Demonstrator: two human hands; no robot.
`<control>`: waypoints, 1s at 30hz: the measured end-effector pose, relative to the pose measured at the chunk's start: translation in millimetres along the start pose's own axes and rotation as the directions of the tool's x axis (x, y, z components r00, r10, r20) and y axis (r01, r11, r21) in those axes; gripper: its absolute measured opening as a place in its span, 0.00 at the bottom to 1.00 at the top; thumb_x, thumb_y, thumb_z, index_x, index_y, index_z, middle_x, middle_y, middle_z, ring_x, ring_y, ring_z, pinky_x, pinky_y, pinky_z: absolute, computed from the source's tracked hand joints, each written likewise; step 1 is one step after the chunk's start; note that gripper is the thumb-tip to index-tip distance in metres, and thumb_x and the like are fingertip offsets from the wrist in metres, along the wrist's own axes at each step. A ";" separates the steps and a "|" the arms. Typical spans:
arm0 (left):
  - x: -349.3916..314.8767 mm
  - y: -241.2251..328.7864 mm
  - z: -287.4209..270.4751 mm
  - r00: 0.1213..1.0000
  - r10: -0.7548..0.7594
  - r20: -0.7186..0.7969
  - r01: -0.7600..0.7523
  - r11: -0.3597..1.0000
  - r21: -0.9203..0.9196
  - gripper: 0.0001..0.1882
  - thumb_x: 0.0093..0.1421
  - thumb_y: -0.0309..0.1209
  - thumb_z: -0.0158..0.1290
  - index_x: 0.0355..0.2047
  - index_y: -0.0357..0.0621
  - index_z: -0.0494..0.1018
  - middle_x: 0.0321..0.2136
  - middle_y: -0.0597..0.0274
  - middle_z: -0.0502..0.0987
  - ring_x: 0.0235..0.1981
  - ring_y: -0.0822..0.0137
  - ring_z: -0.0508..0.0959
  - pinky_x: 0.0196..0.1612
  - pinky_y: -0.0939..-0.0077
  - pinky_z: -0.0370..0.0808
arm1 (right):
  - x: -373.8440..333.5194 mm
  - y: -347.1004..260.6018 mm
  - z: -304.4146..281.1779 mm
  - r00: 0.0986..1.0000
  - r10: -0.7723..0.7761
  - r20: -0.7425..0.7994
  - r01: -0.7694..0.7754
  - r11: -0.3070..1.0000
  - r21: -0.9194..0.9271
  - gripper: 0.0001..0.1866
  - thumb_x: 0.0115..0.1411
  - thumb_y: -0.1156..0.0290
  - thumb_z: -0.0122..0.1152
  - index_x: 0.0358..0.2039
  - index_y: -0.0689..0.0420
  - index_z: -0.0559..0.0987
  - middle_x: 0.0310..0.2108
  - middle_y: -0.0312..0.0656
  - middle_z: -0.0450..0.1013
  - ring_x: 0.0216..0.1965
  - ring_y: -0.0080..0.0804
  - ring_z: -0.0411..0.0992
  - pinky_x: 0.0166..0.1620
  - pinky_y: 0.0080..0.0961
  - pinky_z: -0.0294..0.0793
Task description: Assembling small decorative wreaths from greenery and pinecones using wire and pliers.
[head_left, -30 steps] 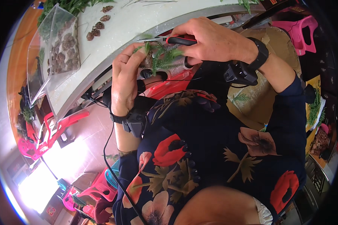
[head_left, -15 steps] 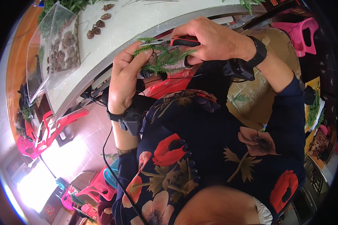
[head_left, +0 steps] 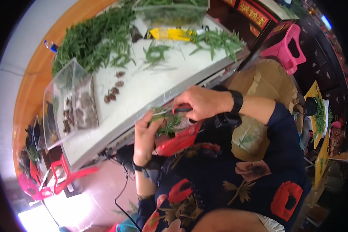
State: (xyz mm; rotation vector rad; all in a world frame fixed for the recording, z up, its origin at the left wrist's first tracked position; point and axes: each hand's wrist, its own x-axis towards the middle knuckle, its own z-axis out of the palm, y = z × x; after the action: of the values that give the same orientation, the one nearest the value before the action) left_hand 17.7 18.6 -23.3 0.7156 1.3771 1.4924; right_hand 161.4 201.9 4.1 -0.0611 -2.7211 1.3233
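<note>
So, the left grip (head_left: 146, 134) is pinching a green sprig (head_left: 171, 124) between thumb and fingers, and the sprig sits right between the two hands, just past the front edge of the counter (head_left: 150, 88) on the person's side. There's a brownish bit in with the greenery next to the left thumb, but it's too blurred to call. The right grip (head_left: 202, 103) is curled around the red-and-black handles of some pliers (head_left: 183, 109), nose pointing left at the top of the sprig — can't tell if the jaws are actually closed on anything.

Just below the hands there's something red and plastic (head_left: 178, 141). Up and left of the left grip, a loose line of small brown cones (head_left: 119, 83) lies on the counter, and further left is a clear box (head_left: 71, 108) with more cones inside. Beyond both hands — a big heap of greenery (head_left: 92, 44), a yellow packet (head_left: 172, 34) and some loose sprigs (head_left: 218, 43). Right of the right grip there's brown cardboard (head_left: 272, 83), with a pink stool (head_left: 286, 48) farther out past it.
</note>
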 end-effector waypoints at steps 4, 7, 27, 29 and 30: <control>2.4 -9.2 -3.3 0.939 0.326 -0.108 -0.248 0.862 0.441 0.11 0.61 0.25 0.50 0.43 0.35 0.72 0.26 0.66 0.72 0.28 0.77 0.69 0.34 0.83 0.67 | 11.0 -13.9 -2.5 1.000 0.017 -0.023 -0.021 0.982 -0.186 0.12 0.46 0.70 0.63 0.32 0.62 0.78 0.25 0.51 0.74 0.28 0.53 0.71 0.31 0.36 0.70; 9.1 -2.3 -3.4 0.882 0.439 -0.168 -0.327 0.830 0.452 0.13 0.61 0.26 0.51 0.45 0.36 0.72 0.24 0.66 0.71 0.27 0.78 0.68 0.32 0.82 0.66 | 19.7 -7.9 -5.2 0.997 0.067 -0.030 -0.072 0.974 -0.213 0.14 0.45 0.66 0.63 0.31 0.61 0.80 0.25 0.52 0.75 0.29 0.52 0.73 0.34 0.38 0.71; 66.8 -26.4 -55.8 0.651 0.677 -0.344 0.068 0.400 0.914 0.18 0.60 0.42 0.53 0.42 0.41 0.71 0.17 0.58 0.68 0.21 0.57 0.71 0.27 0.60 0.66 | 188.3 111.6 -369.2 0.742 0.328 -0.584 -0.527 0.825 -0.206 0.12 0.53 0.63 0.56 0.30 0.59 0.79 0.17 0.44 0.71 0.21 0.35 0.71 0.27 0.27 0.68; 72.9 -25.3 -47.7 0.654 0.685 -0.321 0.032 0.399 0.916 0.17 0.60 0.42 0.53 0.41 0.41 0.71 0.17 0.58 0.68 0.21 0.57 0.71 0.27 0.61 0.66 | 179.5 147.7 -402.3 0.910 -0.050 -0.413 -0.397 0.190 -0.898 0.14 0.54 0.62 0.54 0.29 0.61 0.79 0.21 0.47 0.74 0.22 0.39 0.71 0.28 0.33 0.69; 71.0 -25.0 -50.6 0.651 0.682 -0.332 0.052 0.397 0.917 0.17 0.60 0.42 0.53 0.41 0.41 0.71 0.17 0.58 0.68 0.21 0.57 0.71 0.27 0.61 0.66 | 191.5 148.3 -394.0 0.914 -0.055 -0.402 -0.383 0.205 -0.901 0.14 0.54 0.62 0.54 0.29 0.61 0.79 0.21 0.47 0.74 0.22 0.39 0.71 0.28 0.33 0.69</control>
State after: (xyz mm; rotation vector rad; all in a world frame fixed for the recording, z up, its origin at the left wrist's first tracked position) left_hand -48.1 60.2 -69.9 1.2233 2.8818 1.2921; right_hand 17.0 617.9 145.2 -0.6504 -2.7048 -0.6483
